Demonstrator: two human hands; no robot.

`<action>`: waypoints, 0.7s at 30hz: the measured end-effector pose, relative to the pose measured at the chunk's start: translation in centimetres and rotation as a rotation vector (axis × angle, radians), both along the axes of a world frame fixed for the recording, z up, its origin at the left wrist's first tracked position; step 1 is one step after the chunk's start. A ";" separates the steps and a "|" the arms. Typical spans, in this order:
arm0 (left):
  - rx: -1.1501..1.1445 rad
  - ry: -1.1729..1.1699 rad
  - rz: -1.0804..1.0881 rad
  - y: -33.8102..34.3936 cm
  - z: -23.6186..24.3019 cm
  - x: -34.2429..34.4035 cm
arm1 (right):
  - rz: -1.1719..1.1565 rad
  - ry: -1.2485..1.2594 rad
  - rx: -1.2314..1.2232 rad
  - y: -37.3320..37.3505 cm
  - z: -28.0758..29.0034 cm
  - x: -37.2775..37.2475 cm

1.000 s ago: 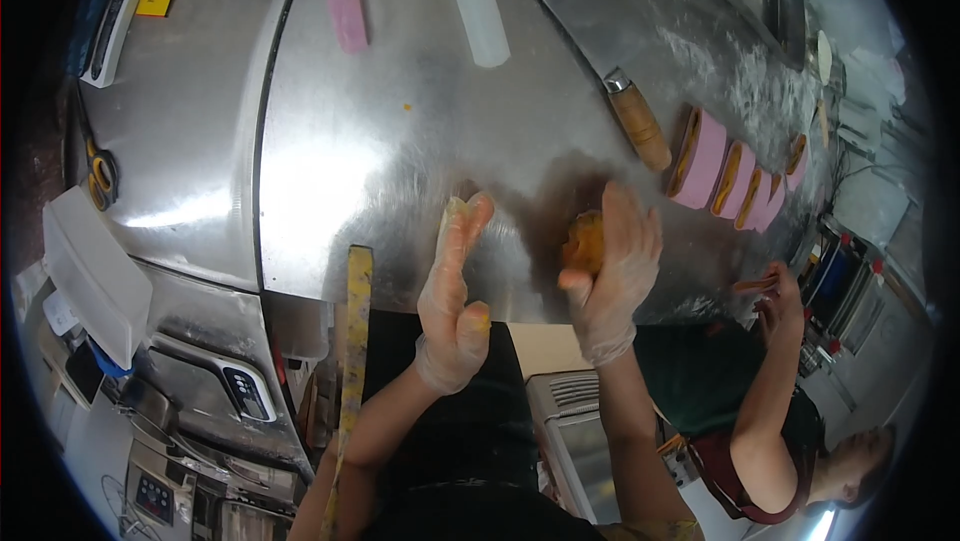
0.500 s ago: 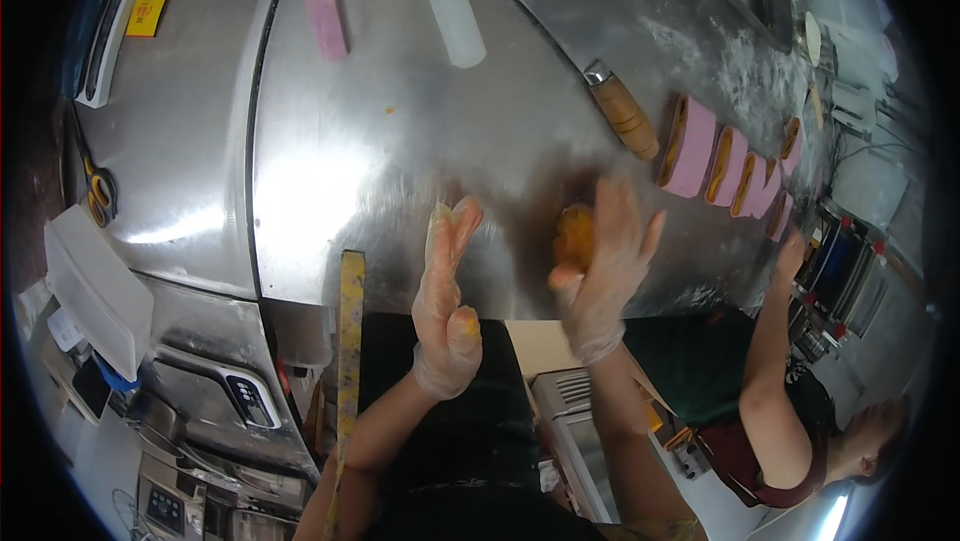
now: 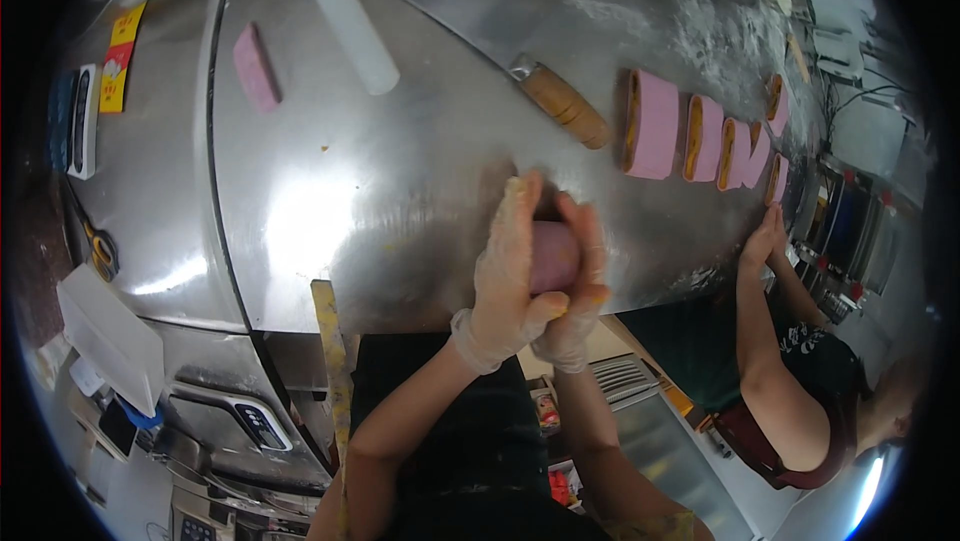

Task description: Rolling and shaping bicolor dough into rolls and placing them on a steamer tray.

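My left hand and my right hand, both in thin clear gloves, are cupped together round a rounded mauve-pink dough piece over the steel worktop. Their fingers hide part of it, and orange smears show on the thumbs. Beyond them lies a wooden-handled tool. To its right stands a row of pink folded dough slices with brown-orange filling. A loose pink strip and a long pale rod lie toward the back left.
A co-worker's hands are at the slices' right end, by the bench edge. Scissors, a white tray and a red-yellow packet are at left. A yellow patterned strap hangs beside my left arm.
My hands have closed together from apart; the lump in my right palm, orange-faced before, now shows mauve-pink between them. The co-worker's hands moved up toward the slices. The view has shifted.
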State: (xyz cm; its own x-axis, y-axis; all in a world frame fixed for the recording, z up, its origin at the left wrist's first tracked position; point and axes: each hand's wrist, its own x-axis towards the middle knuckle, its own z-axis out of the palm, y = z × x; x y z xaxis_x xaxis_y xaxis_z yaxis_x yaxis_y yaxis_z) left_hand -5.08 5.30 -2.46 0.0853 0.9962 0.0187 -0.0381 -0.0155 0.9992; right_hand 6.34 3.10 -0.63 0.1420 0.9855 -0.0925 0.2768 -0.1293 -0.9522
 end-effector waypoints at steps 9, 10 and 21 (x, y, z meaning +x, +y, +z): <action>0.023 -0.046 -0.013 0.4 0.0 0.7 | 0.048 0.180 -0.123 1.4 0.8 0.0; -0.044 -0.099 0.021 0.3 0.1 0.8 | 0.076 0.199 -0.197 1.4 1.0 0.1; -0.090 -0.142 0.209 0.0 0.4 -1.6 | 0.264 -0.549 0.179 2.4 3.3 2.6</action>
State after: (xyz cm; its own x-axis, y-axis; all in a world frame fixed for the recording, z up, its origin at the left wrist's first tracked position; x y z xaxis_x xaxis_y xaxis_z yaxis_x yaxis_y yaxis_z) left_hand -6.66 5.35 -2.09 -0.1192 0.9902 -0.0733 -0.1837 0.0506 0.9817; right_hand 8.96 5.53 2.64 -0.1281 0.9873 0.0939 0.7318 0.1580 -0.6629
